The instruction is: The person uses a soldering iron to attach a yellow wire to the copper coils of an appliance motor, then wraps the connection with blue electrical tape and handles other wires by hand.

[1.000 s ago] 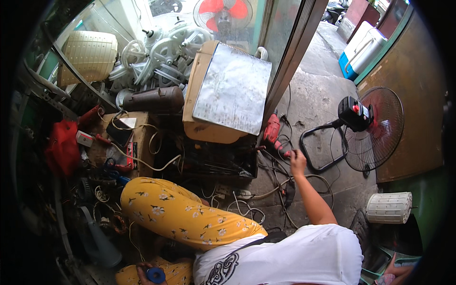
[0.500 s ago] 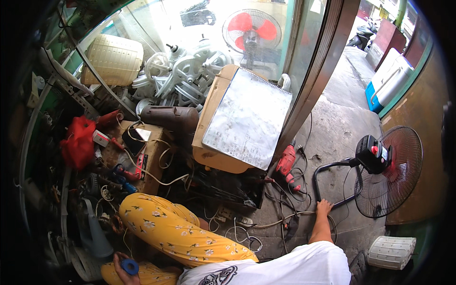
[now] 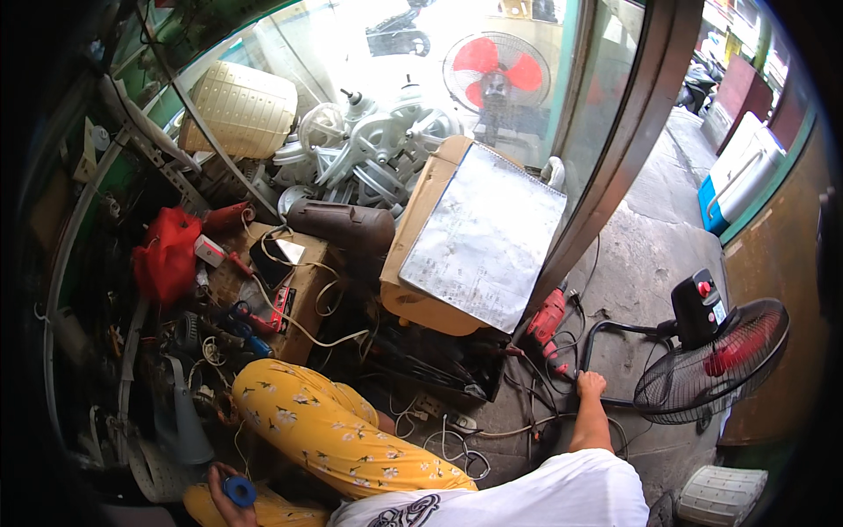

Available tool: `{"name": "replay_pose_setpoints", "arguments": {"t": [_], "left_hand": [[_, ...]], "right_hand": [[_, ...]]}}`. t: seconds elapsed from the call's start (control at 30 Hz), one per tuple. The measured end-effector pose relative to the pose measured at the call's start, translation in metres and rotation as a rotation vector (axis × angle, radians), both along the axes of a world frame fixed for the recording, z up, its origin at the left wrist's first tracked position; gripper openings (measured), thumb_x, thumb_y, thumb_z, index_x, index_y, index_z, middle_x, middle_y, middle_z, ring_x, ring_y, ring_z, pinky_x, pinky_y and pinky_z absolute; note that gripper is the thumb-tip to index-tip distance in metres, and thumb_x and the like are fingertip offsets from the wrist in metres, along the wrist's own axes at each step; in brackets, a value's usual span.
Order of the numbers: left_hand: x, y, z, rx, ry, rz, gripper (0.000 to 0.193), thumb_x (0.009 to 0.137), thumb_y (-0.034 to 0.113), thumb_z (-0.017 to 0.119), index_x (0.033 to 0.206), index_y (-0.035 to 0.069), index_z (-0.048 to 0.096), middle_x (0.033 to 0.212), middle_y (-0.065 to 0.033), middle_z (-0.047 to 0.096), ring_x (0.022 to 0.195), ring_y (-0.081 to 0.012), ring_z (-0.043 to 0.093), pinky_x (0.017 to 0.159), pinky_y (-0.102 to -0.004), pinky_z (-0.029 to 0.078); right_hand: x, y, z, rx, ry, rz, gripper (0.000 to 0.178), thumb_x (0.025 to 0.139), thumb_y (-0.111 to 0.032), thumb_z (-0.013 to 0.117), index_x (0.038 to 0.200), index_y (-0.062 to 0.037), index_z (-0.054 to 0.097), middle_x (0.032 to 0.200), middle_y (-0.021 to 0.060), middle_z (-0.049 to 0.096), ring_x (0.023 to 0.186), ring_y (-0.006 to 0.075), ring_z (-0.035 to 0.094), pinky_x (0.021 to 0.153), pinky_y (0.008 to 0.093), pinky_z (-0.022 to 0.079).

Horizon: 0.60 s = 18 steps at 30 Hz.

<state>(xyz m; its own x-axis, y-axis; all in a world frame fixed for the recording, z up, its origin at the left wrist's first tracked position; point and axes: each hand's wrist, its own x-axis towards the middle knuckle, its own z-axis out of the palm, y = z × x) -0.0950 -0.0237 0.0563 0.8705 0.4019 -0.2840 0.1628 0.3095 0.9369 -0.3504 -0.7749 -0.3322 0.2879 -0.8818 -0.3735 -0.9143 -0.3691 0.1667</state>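
Observation:
In my left hand, low at the left by my knee, is a blue ring-shaped roll that looks like tape; the fingers are closed on it. My right hand reaches out over the floor and grips the bent black tube base of an electric fan. This fan lies over on the floor at the right, its black motor housing with a red knob on the upper side. Its round wire cage, with red blades inside, tilts toward the ground.
A red power drill and tangled cords lie left of the fan base. A spiral notebook rests on cardboard. White washer parts pile behind glass. A ribbed white tub sits lower right, a blue-and-white cooler farther back.
The fan has turned, its cage tipping lower and its housing rising upright. My right hand has closed around the tube. The view has shifted slightly left; my left hand stays put.

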Motion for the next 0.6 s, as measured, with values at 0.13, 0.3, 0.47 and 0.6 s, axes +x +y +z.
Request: {"name": "replay_pose_setpoints", "arguments": {"t": [0.13, 0.3, 0.47, 0.6], "left_hand": [[-0.011, -0.001, 0.009, 0.025, 0.025, -0.078, 0.017, 0.102, 0.032, 0.065, 0.109, 0.016, 0.067, 0.093, 0.0004, 0.069, 0.078, -0.0118, 0.065, 0.068, -0.0284, 0.054], [-0.006, -0.004, 0.0, 0.039, 0.025, 0.002, 0.019, 0.101, 0.032, 0.067, 0.109, 0.015, 0.068, 0.091, -0.0001, 0.07, 0.077, -0.0131, 0.066, 0.068, -0.0287, 0.055], [-0.017, -0.034, 0.006, -0.053, 0.097, 0.137, 0.024, 0.102, 0.039, 0.064, 0.107, 0.016, 0.066, 0.085, -0.0025, 0.067, 0.07, -0.0191, 0.064, 0.061, -0.0338, 0.058], [-0.014, -0.044, 0.022, -0.208, 0.174, 0.098, 0.026, 0.1, 0.042, 0.064, 0.105, 0.016, 0.067, 0.084, -0.0037, 0.068, 0.072, -0.0219, 0.066, 0.061, -0.0383, 0.06]], "right_hand": [[0.037, -0.021, 0.0, 0.034, -0.011, -0.086, 0.06, 0.105, -0.052, 0.043, 0.113, -0.0042, 0.078, 0.119, 0.0201, 0.074, 0.112, 0.0362, 0.072, 0.095, 0.048, 0.056], [0.074, -0.053, -0.008, -0.027, -0.059, -0.171, 0.055, 0.106, -0.05, 0.047, 0.112, -0.0054, 0.078, 0.119, 0.0177, 0.075, 0.112, 0.035, 0.073, 0.094, 0.0476, 0.057], [0.097, -0.058, -0.017, -0.034, -0.068, -0.233, 0.05, 0.108, -0.046, 0.047, 0.117, -0.0066, 0.077, 0.122, 0.0146, 0.075, 0.113, 0.0339, 0.072, 0.094, 0.047, 0.057], [0.079, -0.059, -0.019, 0.067, -0.153, -0.143, 0.052, 0.105, -0.047, 0.052, 0.117, -0.0014, 0.074, 0.126, 0.0217, 0.071, 0.119, 0.0403, 0.067, 0.099, 0.0516, 0.053]]}}
